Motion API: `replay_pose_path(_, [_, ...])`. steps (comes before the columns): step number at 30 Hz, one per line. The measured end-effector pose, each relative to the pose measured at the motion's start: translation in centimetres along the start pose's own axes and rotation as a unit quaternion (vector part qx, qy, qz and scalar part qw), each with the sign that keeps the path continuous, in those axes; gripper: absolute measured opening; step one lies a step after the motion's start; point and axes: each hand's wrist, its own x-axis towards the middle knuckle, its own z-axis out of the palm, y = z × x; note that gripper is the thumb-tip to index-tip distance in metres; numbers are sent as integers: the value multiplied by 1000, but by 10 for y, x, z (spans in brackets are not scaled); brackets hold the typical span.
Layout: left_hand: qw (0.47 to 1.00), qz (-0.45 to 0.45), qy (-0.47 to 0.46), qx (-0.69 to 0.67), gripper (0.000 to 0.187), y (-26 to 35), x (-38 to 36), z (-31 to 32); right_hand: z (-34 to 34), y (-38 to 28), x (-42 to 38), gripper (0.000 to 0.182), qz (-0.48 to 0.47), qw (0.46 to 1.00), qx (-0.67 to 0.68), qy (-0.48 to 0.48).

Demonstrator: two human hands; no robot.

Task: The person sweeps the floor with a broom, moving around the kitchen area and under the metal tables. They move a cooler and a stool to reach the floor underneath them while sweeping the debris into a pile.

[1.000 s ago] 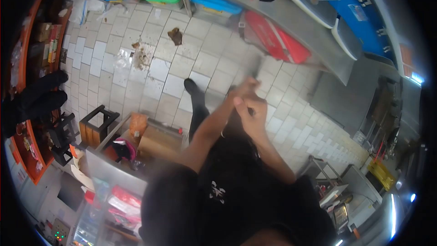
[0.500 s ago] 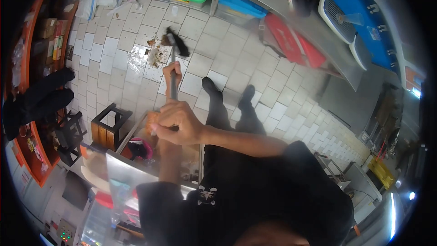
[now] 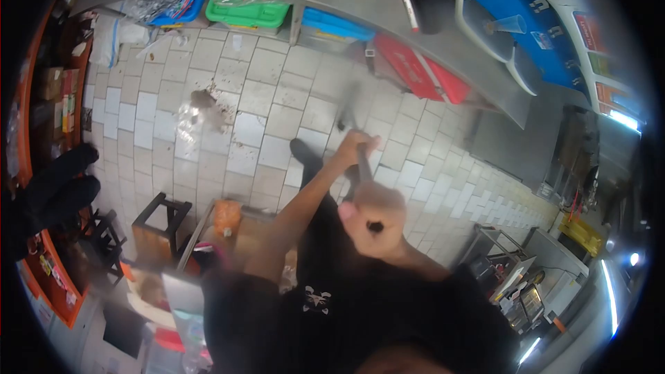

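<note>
Head view: left hand (image 3: 357,145) reaches beyond the right hand (image 3: 377,220), both closed around a blurred handle (image 3: 364,168).

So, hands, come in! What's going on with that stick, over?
Left hand, right hand: both gripping the stick. Far end blurred, near the floor tiles. Brown mess off left; shoe close by.

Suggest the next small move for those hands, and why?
Probably swing the pole leftward, bringing its far end toward the brown debris: the left hand and right hand both grip it, while its blurred far end is to the right of that debris on the tiles.
</note>
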Motion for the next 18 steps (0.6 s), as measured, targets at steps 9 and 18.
replay_pose_path(9, [961, 7, 186, -203, 52, -107, 90, 129, -1, 161, 50, 37, 50, 977, -194, 67])
replay_pose_path(18, [986, -42, 159, -7, 50, -111, 75, -62, 107, 148, 48, 33, -62, 993, -1, -102])
